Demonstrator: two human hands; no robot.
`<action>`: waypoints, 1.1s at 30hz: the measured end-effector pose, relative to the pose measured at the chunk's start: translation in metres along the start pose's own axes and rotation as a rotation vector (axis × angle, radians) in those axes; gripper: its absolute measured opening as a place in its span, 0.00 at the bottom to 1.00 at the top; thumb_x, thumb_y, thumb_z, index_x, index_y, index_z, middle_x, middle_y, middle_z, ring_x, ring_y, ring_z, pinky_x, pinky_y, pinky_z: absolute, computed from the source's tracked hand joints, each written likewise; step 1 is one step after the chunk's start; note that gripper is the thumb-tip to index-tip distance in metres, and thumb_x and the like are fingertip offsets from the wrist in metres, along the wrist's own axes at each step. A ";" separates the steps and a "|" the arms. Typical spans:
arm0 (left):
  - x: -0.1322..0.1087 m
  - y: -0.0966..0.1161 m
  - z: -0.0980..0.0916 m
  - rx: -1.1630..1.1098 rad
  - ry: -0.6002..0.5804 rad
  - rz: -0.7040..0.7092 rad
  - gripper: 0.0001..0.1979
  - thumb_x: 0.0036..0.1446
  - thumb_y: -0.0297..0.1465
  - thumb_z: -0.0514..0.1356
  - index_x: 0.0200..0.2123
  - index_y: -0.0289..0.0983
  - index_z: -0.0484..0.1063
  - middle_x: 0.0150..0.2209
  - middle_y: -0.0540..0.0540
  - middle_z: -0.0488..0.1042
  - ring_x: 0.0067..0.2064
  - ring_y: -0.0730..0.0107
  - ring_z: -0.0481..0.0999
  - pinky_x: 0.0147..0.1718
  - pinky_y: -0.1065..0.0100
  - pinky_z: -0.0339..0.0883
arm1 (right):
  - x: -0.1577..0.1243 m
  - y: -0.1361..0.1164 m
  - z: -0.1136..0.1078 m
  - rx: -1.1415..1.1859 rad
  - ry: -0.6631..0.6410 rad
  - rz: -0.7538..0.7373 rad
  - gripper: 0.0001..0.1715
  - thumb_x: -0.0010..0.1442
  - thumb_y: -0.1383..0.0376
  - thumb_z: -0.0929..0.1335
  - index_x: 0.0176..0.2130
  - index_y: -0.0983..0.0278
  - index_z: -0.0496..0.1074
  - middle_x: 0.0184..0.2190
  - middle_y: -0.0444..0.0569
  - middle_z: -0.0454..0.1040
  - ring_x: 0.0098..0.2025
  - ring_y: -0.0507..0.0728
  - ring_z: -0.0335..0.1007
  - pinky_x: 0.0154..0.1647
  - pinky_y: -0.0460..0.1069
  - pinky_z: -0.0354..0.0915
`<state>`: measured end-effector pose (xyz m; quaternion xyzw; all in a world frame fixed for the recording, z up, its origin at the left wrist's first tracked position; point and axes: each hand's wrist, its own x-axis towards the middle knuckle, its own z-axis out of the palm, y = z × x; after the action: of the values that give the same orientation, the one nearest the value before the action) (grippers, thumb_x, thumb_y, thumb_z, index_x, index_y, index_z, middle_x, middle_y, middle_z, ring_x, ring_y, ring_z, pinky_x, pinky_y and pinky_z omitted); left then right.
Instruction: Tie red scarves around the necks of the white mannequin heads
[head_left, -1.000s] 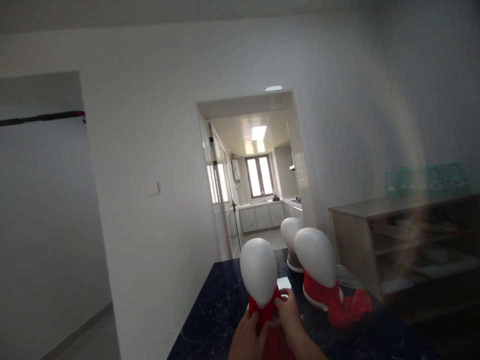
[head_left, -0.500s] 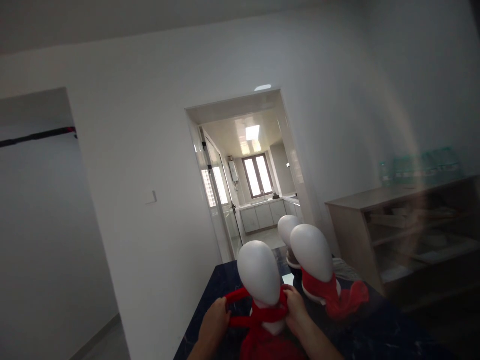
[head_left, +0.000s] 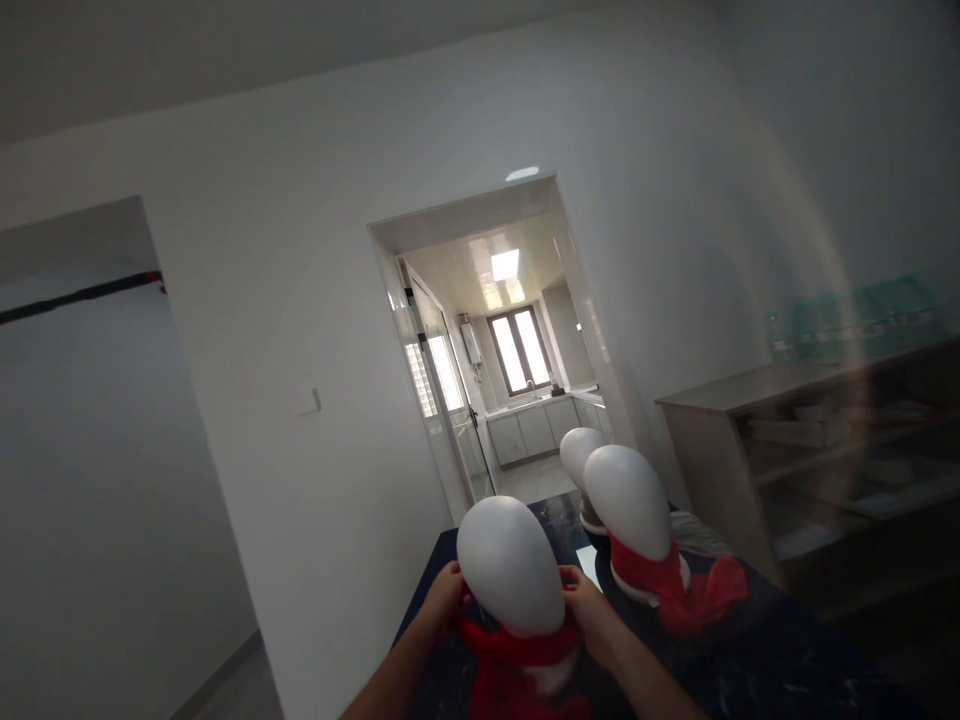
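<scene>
A white mannequin head (head_left: pixel 510 565) stands nearest me on the dark table, tilted toward the left. Around its neck lies a red scarf (head_left: pixel 525 650), with loose cloth hanging down the front. My left hand (head_left: pixel 448 592) is at the left of the head, its fingers closed on the scarf and partly behind the head. On the other side, my right hand (head_left: pixel 589 605) pinches the scarf beside the neck. To the right stands a second mannequin head (head_left: pixel 628 500), wrapped in another red scarf (head_left: pixel 705 595) whose end trails on the table.
A third white mannequin head (head_left: pixel 581 455) stands behind the second. The dark blue table (head_left: pixel 750 670) has a marbled top. At the right, a wooden shelf unit (head_left: pixel 701 395) carries green-tinted bottle packs (head_left: pixel 862 325). Beyond the table, a doorway opens onto a kitchen.
Both hands have drawn the red scarf closer around the neck, and the left-hand loop looks smaller. My left hand is nearer the head, which now tilts more to the left.
</scene>
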<state>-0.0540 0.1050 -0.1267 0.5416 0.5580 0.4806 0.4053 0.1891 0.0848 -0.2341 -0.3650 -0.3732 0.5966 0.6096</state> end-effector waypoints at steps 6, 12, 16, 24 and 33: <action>-0.045 -0.015 -0.020 0.627 -0.372 0.152 0.24 0.53 0.33 0.66 0.54 0.39 0.74 0.48 0.44 0.85 0.46 0.58 0.83 0.41 0.65 0.73 | 0.000 0.000 0.005 -0.333 0.118 -0.120 0.28 0.43 0.66 0.74 0.46 0.60 0.70 0.40 0.52 0.83 0.42 0.64 0.82 0.40 0.54 0.73; -0.080 -0.029 -0.001 0.768 -0.277 0.239 0.26 0.50 0.38 0.69 0.53 0.40 0.77 0.51 0.42 0.81 0.49 0.55 0.80 0.46 0.64 0.72 | -0.014 0.000 0.015 -0.662 0.282 -0.213 0.16 0.48 0.66 0.74 0.38 0.60 0.69 0.41 0.56 0.79 0.43 0.64 0.78 0.44 0.53 0.68; -0.088 -0.035 0.019 0.843 -0.172 0.405 0.27 0.47 0.26 0.63 0.53 0.43 0.81 0.55 0.43 0.76 0.54 0.59 0.78 0.56 0.65 0.68 | -0.035 -0.012 0.019 -1.103 0.274 -0.245 0.06 0.59 0.62 0.70 0.37 0.61 0.74 0.44 0.61 0.79 0.42 0.64 0.80 0.41 0.52 0.67; -0.093 -0.033 0.023 0.611 -0.115 0.549 0.27 0.49 0.22 0.55 0.48 0.44 0.85 0.55 0.43 0.76 0.58 0.60 0.76 0.60 0.64 0.67 | -0.066 -0.025 0.044 -1.162 0.057 -0.347 0.11 0.60 0.67 0.68 0.38 0.61 0.82 0.38 0.56 0.86 0.43 0.62 0.84 0.37 0.49 0.63; -0.091 -0.032 0.010 0.346 -0.327 0.306 0.22 0.52 0.29 0.59 0.50 0.37 0.83 0.47 0.42 0.85 0.50 0.52 0.80 0.54 0.59 0.73 | -0.076 -0.025 0.047 -1.186 -0.255 -0.558 0.12 0.57 0.54 0.75 0.38 0.59 0.82 0.41 0.52 0.86 0.44 0.64 0.82 0.45 0.52 0.67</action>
<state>-0.0436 0.0174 -0.1663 0.7512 0.4707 0.3401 0.3139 0.1583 0.0085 -0.1916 -0.4548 -0.7877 0.1487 0.3880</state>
